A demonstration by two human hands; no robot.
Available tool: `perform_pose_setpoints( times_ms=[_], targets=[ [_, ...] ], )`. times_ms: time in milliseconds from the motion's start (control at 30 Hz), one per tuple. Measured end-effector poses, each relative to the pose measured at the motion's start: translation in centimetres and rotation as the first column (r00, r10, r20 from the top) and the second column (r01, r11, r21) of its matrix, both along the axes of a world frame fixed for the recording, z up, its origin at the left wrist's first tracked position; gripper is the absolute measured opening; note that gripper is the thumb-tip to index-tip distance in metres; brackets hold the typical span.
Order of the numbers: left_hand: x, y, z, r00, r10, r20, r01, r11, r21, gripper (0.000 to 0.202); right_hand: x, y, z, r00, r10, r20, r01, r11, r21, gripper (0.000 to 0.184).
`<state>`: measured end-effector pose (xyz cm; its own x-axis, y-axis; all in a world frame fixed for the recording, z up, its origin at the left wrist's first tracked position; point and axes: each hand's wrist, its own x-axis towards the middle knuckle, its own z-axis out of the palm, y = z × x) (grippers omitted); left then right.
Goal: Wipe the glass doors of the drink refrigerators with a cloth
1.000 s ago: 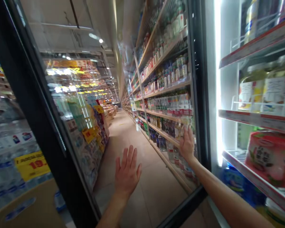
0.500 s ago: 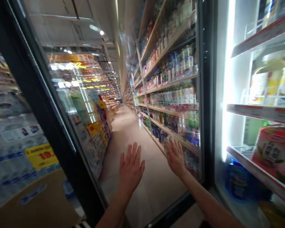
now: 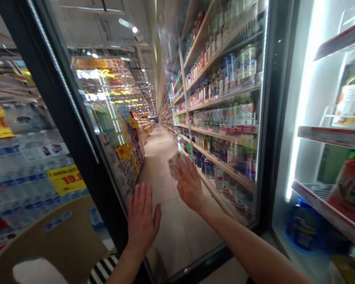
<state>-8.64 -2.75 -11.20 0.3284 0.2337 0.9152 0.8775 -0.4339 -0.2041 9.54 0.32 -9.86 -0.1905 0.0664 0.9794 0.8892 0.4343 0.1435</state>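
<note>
A tall glass door (image 3: pixel 168 221) in a dark frame stands swung open in front of me. My left hand (image 3: pixel 142 219) lies flat against its lower left part, fingers together and thumb apart, holding nothing. Higher up and to the right, my right hand (image 3: pixel 189 183) presses a pale, crumpled cloth (image 3: pixel 175 166) against the glass. The cloth is blurred and partly covered by the fingers. Through and on the pane I see an aisle and shelves of bottles (image 3: pixel 219 114), some of it perhaps reflection.
On the right is a lit fridge with shelves (image 3: pixel 331 136), a red package (image 3: pixel 350 189) and a blue container (image 3: pixel 306 225). To the left, a beige chair back (image 3: pixel 62 236) stands before stacked water bottles (image 3: pixel 26 169) with a yellow price sign (image 3: pixel 66 179).
My right hand has moved left across the glass with the cloth. My left hand has shifted left and slightly down. The view has turned slightly left.
</note>
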Motion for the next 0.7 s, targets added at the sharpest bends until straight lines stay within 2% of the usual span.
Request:
perform_pose_setpoints(
  times_ms=[100, 167, 200, 267, 333, 400, 433, 467, 600, 633, 700],
  targets=[
    [-1.5, -0.8, -1.8, 0.999, 0.028, -0.045, -0.029, 0.999, -0.034, 0.070, -0.9, -1.4, -5.3, 0.960, 0.047, 0.277, -0.036, 0.998, -0.043, 0.041],
    [-2.1, -1.2, -3.1, 0.996, 0.018, -0.083, -0.021, 0.999, -0.039, 0.067, -0.7, -2.0, -7.5, 0.892, 0.069, 0.447, -0.036, 0.996, -0.082, 0.040],
    [-2.2, -1.4, -3.5, 0.996, 0.010, -0.088, -0.013, 0.999, -0.038, 0.066, -0.5, -2.0, -7.5, 0.873, 0.078, 0.482, -0.045, 0.996, -0.081, 0.039],
    [-2.3, -1.6, -3.6, 0.998, -0.003, -0.058, 0.001, 0.999, -0.048, 0.066, -0.5, -1.5, -5.2, 0.905, 0.074, 0.418, -0.055, 0.997, -0.056, 0.041],
    [-2.1, -1.7, -3.1, 1.000, -0.012, -0.007, 0.011, 0.998, -0.054, 0.067, -1.1, -0.6, -1.6, 0.981, 0.036, 0.193, -0.032, 0.999, -0.025, 0.044],
    [-1.9, -1.7, -2.4, 1.000, -0.011, 0.022, 0.013, 0.998, -0.055, 0.068, -2.0, -0.1, 0.5, 0.999, 0.010, 0.035, -0.010, 1.000, -0.005, 0.045],
    [-1.9, -1.7, -2.2, 1.000, -0.009, 0.021, 0.010, 0.999, -0.051, 0.068, -2.3, -0.1, 0.5, 0.999, 0.012, 0.030, -0.012, 1.000, 0.000, 0.045],
    [-1.9, -1.7, -2.2, 1.000, -0.006, 0.012, 0.007, 0.999, -0.050, 0.068, -2.6, -0.4, -0.3, 0.997, 0.025, 0.078, -0.026, 1.000, 0.002, 0.044],
    [-2.1, -1.6, -3.0, 0.999, 0.002, -0.033, -0.005, 0.998, -0.069, 0.069, -2.2, -1.8, -5.8, 0.899, 0.083, 0.430, -0.060, 0.996, -0.067, 0.041],
    [-2.2, -1.6, -3.2, 0.999, -0.001, -0.033, -0.001, 0.997, -0.074, 0.069, -2.1, -1.9, -6.2, 0.886, 0.085, 0.456, -0.055, 0.995, -0.079, 0.041],
    [-2.1, -1.5, -3.5, 1.000, -0.014, -0.008, 0.013, 0.996, -0.083, 0.068, -2.5, -1.6, -5.3, 0.921, 0.066, 0.385, -0.034, 0.996, -0.088, 0.043]
  ],
)
